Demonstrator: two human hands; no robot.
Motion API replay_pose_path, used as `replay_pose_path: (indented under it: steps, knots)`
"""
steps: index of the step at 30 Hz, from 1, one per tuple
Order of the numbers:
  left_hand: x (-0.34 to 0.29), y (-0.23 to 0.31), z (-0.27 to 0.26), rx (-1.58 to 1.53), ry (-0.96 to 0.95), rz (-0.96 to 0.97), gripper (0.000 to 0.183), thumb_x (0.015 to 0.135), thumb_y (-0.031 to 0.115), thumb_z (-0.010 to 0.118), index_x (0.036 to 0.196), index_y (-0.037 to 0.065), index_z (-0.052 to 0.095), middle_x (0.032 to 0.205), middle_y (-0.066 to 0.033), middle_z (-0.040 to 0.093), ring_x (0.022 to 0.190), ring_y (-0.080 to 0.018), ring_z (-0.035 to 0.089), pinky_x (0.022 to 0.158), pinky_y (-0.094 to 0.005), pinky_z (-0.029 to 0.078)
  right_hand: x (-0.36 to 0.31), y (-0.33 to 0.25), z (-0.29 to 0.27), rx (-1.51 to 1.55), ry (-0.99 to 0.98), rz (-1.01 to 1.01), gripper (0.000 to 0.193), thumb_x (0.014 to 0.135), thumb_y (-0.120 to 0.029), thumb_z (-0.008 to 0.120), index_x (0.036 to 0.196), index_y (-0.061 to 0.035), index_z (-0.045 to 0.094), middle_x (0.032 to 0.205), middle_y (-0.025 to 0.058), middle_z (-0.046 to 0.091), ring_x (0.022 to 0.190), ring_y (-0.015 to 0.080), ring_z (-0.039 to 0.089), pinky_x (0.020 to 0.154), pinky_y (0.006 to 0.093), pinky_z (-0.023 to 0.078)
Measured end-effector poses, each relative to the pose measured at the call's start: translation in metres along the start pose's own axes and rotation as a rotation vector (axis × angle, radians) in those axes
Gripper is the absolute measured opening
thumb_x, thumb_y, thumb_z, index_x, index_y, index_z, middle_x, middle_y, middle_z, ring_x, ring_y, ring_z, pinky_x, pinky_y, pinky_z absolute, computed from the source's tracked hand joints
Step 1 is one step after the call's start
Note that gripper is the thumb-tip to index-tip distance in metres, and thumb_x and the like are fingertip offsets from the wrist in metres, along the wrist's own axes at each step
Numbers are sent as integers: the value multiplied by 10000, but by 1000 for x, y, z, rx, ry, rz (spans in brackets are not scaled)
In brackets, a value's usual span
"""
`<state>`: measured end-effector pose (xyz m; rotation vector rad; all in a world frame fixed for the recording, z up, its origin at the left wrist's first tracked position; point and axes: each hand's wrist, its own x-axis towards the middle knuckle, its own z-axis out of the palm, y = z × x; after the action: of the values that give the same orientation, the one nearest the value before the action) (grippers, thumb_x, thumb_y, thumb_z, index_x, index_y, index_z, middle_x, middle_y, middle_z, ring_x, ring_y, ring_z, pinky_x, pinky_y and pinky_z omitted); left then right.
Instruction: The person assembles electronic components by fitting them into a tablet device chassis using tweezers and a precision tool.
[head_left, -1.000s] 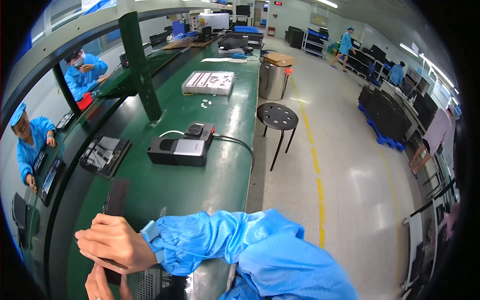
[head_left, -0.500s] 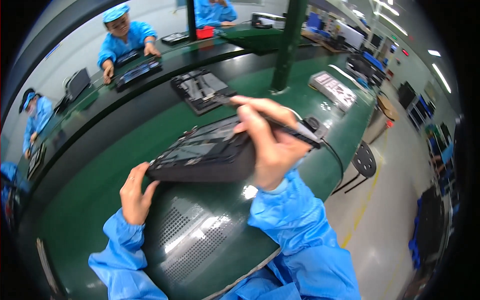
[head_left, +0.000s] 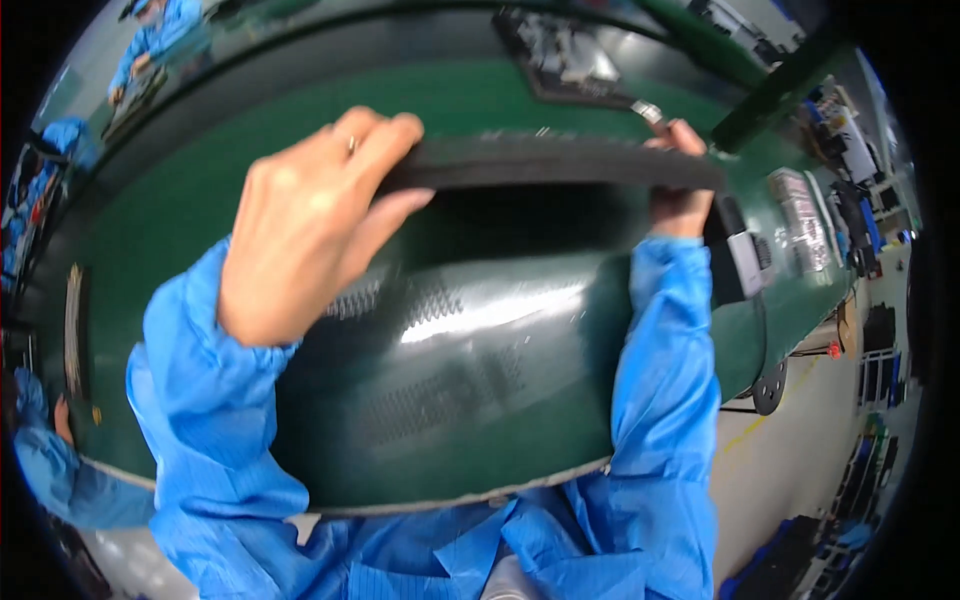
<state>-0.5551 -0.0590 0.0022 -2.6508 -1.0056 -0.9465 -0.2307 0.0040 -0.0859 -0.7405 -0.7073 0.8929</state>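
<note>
Clasps the left end of a dark flat device (head_left: pixel 550 163) between thumb and fingers of the left hand (head_left: pixel 300 225); grips its right end in the partly hidden right hand (head_left: pixel 680 212). Holds it edge-on above the green bench (head_left: pixel 170 270). Faces an opened black unit (head_left: pixel 565 62) beyond and, farther off, a blue-clad co-worker (head_left: pixel 165 38).

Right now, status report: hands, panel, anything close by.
Left fingers, right fingers: gripping opposite ends. Dark panel: edge toward view. Nearby, right: black-grey device.
</note>
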Motion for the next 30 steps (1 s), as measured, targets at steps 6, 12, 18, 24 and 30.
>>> replay_pose_path:
  steps: [6, 12, 18, 24, 30]
  knots:
    - [-28, 11, 5, -61, 11, -17, 404, 572, 50, 711, 939, -6, 549, 867, -141, 561, 712, -282, 553, 645, -313, 458, -38, -79, 16, -298, 30, -372, 200, 767, -121, 557, 904, 24, 565, 891, 164, 601, 852, 253, 584, 833, 320, 426]
    - [-82, 33, 45, 4, 27, 118, 463, 456, 70, 747, 872, -21, 564, 915, -136, 572, 719, -274, 541, 620, -341, 475, -169, -65, 41, -484, -441, 60, 140, 759, -59, 541, 853, 44, 559, 842, 180, 608, 773, 254, 592, 786, 331, 448]
    - [-91, 56, 70, -9, 50, 133, 92, 593, 12, 592, 662, 1, 533, 785, -141, 551, 812, -299, 579, 727, -423, 495, -195, -44, 45, -536, -332, 521, 108, 728, 27, 583, 833, 54, 584, 799, 135, 623, 730, 142, 581, 674, 235, 458]
    - [-90, 54, 71, -22, 32, 140, 126, 551, 29, 575, 666, -13, 544, 784, -158, 548, 798, -317, 579, 715, -420, 502, -193, -41, 42, -592, -377, 469, 112, 725, 39, 592, 833, 67, 579, 803, 135, 622, 737, 150, 583, 684, 243, 461]
    - [-90, 51, 71, -14, 35, 163, 143, 543, 33, 568, 673, -25, 549, 790, -167, 548, 795, -332, 578, 711, -421, 507, -194, -40, 43, -598, -358, 467, 108, 724, 44, 594, 828, 70, 577, 805, 134, 623, 732, 148, 582, 675, 238, 462]
